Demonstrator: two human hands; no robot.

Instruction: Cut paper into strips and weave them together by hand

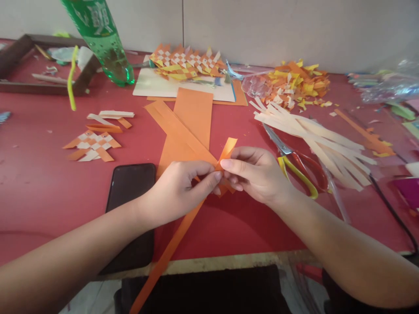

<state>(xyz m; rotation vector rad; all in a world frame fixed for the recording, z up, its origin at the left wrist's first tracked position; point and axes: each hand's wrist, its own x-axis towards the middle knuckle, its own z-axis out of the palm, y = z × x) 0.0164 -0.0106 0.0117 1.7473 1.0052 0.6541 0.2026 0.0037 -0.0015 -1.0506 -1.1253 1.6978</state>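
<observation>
Both hands meet over the middle of the red table, pinching an orange paper strip. My left hand has thumb and fingers closed on it, and from there a long tail hangs down past the table's front edge. My right hand pinches the folded upper part, whose short end sticks up between the hands. The fold itself is partly hidden by my fingers. Beneath and behind the hands lie orange paper sheets and strips. A black phone rests by my left forearm.
Yellow-and-red-handled scissors and cream paper strips lie at right. A woven paper fish is at left. Behind stand a tilted-looking green bottle, woven pieces, a heap of paper scraps and a brown frame.
</observation>
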